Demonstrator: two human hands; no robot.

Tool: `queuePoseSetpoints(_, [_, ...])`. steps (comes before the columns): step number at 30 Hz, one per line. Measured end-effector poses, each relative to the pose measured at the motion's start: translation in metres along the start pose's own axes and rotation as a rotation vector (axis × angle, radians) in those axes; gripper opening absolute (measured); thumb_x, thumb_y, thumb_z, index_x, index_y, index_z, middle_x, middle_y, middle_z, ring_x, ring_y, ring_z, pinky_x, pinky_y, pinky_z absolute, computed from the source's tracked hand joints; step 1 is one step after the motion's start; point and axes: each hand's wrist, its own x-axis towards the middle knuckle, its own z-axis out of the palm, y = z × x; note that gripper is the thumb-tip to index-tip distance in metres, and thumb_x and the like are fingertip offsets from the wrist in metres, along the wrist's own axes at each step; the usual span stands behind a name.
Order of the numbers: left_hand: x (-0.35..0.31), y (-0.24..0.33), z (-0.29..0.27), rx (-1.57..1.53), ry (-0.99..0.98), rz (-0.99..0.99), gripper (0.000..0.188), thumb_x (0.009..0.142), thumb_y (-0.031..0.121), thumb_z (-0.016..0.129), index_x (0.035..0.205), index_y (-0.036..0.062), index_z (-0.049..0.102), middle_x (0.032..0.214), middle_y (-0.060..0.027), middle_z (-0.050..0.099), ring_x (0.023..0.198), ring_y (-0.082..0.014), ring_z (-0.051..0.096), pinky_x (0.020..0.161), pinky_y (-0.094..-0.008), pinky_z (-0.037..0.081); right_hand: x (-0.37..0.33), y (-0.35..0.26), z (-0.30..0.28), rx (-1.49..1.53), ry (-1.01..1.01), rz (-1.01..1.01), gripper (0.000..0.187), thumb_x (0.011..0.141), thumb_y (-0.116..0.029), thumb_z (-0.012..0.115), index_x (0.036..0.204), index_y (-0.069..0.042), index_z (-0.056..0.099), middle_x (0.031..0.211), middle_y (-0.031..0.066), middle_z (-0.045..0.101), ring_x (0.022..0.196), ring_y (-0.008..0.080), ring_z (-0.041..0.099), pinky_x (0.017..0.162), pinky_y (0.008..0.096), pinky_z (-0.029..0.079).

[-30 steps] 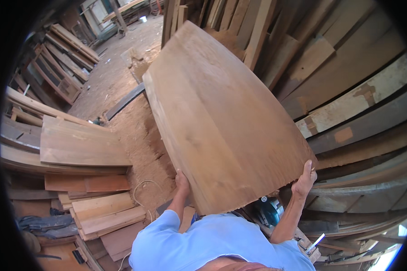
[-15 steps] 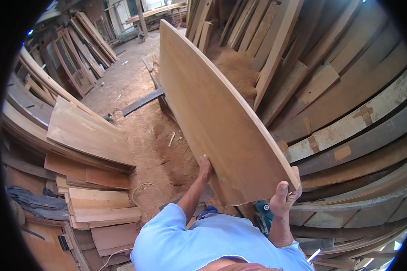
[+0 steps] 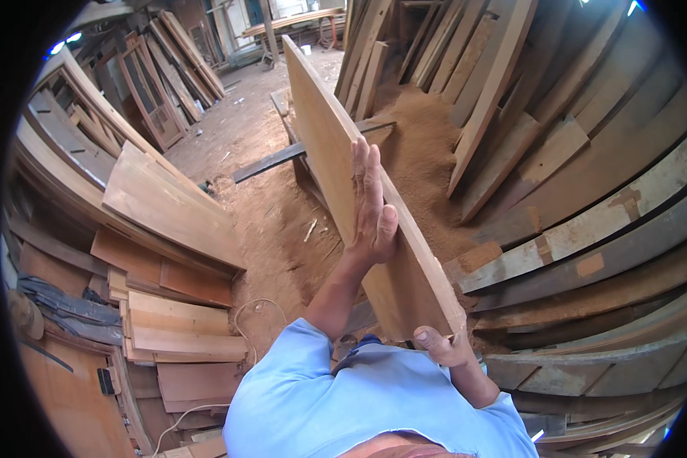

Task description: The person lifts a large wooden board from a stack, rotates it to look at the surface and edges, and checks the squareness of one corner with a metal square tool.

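A large, thick wooden board (image 3: 393, 286) stands on its long edge, running away from me and leaning slightly. My left hand (image 3: 374, 210) is raised at the board's left face near the top edge. Its fingers are stretched out and held flat, not wrapped round anything. At the near end, my right hand (image 3: 446, 349) grips the board's corner with the thumb on my side; its other fingers are mostly hidden behind the wood. Beneath the board, farther off, a low wooden stand (image 3: 301, 169) shows, with a dark narrow bar (image 3: 271, 162) lying across it.
Long planks (image 3: 588, 267) line the right side, and upright boards (image 3: 504, 99) lean at the back right. Stacked wood pieces (image 3: 183, 324) lie at the left, near a thin cord (image 3: 244, 309) on the floor. Sawdust (image 3: 424, 153) is heaped beyond the board.
The board has tipped more upright, its top edge swinging left. My left hand has gone from the lower edge up to the top edge. My right hand has shifted left with the corner.
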Motion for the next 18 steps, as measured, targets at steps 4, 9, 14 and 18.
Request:
queuePoseSetpoints(4, [-0.019, -0.05, 0.0, -0.137, 0.03, -0.203, 0.085, 0.103, 0.059, 0.022, 0.158, -0.0035, 0.009, 0.163, -0.022, 0.012, 0.151, -0.0348, 0.011, 0.123, -0.0459, 0.01, 0.009, 0.005, 0.007, -0.127, -0.025, -0.175, 0.103, 0.083, -0.041, 0.077, 0.154, 0.01, 0.022, 0.158, 0.0257, 0.027, 0.147, 0.0365, 0.029, 0.12, 0.0468, 0.023])
queuePoseSetpoints(9, [-0.106, -0.109, 0.015, -0.398, 0.037, -0.759, 0.076, 0.106, 0.06, 0.023, 0.158, 0.0044, 0.019, 0.152, -0.0133, 0.034, 0.139, -0.0253, 0.034, 0.117, -0.0405, 0.027, 0.011, 0.004, 0.003, -0.109, -0.017, -0.138, 0.1, 0.083, -0.04, 0.075, 0.154, 0.01, 0.025, 0.158, 0.0279, 0.03, 0.148, 0.0378, 0.028, 0.12, 0.0484, 0.022])
queuePoseSetpoints(14, [-0.168, -0.103, 0.028, -0.394, 0.085, -0.844, 0.067, 0.107, 0.058, 0.028, 0.152, 0.0086, 0.033, 0.136, -0.0089, 0.047, 0.124, -0.0213, 0.046, 0.108, -0.0385, 0.039, 0.015, 0.009, -0.001, -0.172, -0.034, -0.255, 0.098, 0.081, -0.033, 0.075, 0.156, 0.006, 0.025, 0.161, 0.0244, 0.027, 0.146, 0.0377, 0.03, 0.12, 0.0473, 0.023])
queuePoseSetpoints(18, [-0.139, -0.09, 0.014, -0.441, 0.071, -0.93, 0.063, 0.107, 0.055, 0.031, 0.15, 0.0092, 0.038, 0.135, -0.0097, 0.049, 0.125, -0.0227, 0.046, 0.108, -0.0382, 0.038, 0.014, 0.014, 0.002, -0.184, -0.044, -0.295, 0.098, 0.082, -0.035, 0.077, 0.158, 0.0, 0.025, 0.162, 0.0217, 0.027, 0.146, 0.0366, 0.031, 0.119, 0.0475, 0.024])
